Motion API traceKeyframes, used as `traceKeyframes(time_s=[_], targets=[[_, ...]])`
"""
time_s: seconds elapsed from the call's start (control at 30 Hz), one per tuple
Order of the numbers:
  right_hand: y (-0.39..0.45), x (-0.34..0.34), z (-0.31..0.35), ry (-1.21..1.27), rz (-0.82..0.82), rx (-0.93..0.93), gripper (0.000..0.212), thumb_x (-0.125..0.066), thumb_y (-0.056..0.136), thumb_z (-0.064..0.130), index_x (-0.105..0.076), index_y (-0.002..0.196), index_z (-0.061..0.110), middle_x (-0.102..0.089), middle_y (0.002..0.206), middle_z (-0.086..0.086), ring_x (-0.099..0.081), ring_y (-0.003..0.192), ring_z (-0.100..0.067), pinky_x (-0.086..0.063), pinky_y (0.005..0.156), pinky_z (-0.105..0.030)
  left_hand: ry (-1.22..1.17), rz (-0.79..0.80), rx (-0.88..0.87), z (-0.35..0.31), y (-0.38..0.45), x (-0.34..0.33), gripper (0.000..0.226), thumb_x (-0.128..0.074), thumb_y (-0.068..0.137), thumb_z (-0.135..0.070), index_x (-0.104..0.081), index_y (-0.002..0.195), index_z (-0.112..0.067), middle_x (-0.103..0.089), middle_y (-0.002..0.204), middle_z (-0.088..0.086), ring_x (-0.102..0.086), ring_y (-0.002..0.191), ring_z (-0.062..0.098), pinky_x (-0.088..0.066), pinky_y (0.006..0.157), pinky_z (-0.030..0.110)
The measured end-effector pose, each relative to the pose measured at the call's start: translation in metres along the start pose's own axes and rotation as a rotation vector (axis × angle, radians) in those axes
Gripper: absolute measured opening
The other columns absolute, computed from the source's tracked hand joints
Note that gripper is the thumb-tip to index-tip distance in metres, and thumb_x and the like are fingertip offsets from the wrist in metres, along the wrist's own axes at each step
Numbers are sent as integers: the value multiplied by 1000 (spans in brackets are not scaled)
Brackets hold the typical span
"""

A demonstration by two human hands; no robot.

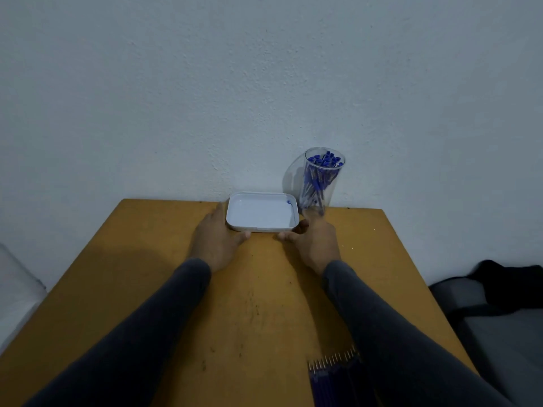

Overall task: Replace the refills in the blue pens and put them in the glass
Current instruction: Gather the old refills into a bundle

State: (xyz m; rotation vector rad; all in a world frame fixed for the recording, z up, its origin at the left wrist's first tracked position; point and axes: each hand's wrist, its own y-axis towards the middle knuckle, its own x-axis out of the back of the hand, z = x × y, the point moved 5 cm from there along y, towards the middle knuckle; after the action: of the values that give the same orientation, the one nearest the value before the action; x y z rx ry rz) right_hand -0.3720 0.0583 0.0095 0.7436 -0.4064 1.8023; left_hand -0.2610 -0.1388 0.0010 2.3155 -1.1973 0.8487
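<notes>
Your table (147, 289): a yellow-brown wooden top, pushed up against the wall, its surface scuffed with small dark marks. On it you had three things. A shallow white tray (235, 212) with rounded corners lay at the far edge, near the middle. A tall clear glass (321, 183) stood just to the right of the tray, also at the far edge, filled with blue pens (318, 174). A row of blue refills (332, 377) lay side by side at the near edge, metal tips pointing away from you.
</notes>
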Motion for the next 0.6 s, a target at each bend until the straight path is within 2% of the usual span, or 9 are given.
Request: traceKeyframes(time_s=[0.07,0.13,0.23,0.33,0.5,0.6], targets=[[-8,2,-1,-44,34,-54,72,-84,81,40,-52,141,16,-63,135,-5,-57,125,-23,-47,95,-30,56,-3,55,1,-16,-1,94,-74,85,-49,-22,158,-21,-39,156,4,-42,140,24,-41,114,48],[-21,5,1,-96,74,-62,67,-82,83,40,-56,139,15,-62,135,-5,-57,124,-23,-46,94,-30,113,2,60,0,-36,-4,94,-72,89,-45,-17,160,-19,-32,160,5,-33,145,24,-35,118,46],[-45,10,4,-175,114,-23,64,-81,85,42,-57,137,14,-63,132,-6,-58,119,-23,-45,92,-29,171,33,36,-5,-74,-8,83,-68,93,-40,-22,159,-19,-27,162,3,-25,148,23,-29,121,41],[-72,19,3,-245,150,6,66,-80,84,46,-58,138,15,-62,134,-7,-58,118,-24,-49,97,-35,249,71,-15,-11,-111,-12,71,-63,96,-39,-31,156,-18,-31,159,2,-25,145,23,-26,119,37],[-123,45,-4,-253,160,44,70,-79,87,39,-52,148,14,-62,141,-6,-57,127,-23,-48,106,-36,339,144,-61,-23,-170,-16,62,-59,97,-43,-40,151,-20,-34,155,0,-29,141,22,-28,120,37],[-156,63,-17,-286,146,56,67,-78,89,37,-54,146,13,-61,143,-7,-56,130,-24,-47,108,-37,387,151,-100,-39,-206,-21,56,-58,97,-44,-46,147,-22,-38,151,-1,-33,138,22,-31,117,37]])
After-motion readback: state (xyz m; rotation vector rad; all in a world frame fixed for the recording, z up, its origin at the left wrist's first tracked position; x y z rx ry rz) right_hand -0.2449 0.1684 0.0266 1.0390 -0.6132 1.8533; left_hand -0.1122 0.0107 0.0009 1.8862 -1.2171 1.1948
